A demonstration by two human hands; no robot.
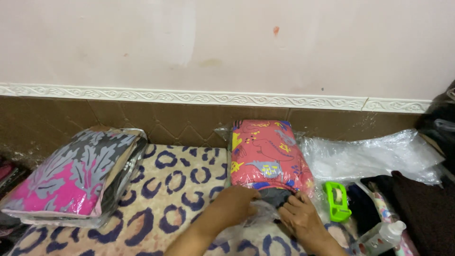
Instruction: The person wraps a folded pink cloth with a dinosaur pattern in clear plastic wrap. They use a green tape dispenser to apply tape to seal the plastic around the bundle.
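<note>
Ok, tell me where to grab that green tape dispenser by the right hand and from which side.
Grip the green tape dispenser across its two long side rails, near the middle, coming from above. It lies flat on the bedding with its long axis running away from the person, so the narrow width suits a thumb-and-finger pinch. The right hand is just left of it; clear plastic wrap lies behind.

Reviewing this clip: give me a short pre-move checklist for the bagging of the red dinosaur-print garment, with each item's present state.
1. Both hands at the bag's open end: ok; left hand and right hand rest on the plastic bag.
2. Red dinosaur-print garment inside the plastic: ok for the upper part; the near end is hidden by the hands.
3. Bag mouth sealed: cannot tell.
4. Green tape dispenser close to the right hand: ok.
5. Finished pink-and-grey packet set apart, on the left: ok.
6. Clear bottle away from the hands: ok.
</note>
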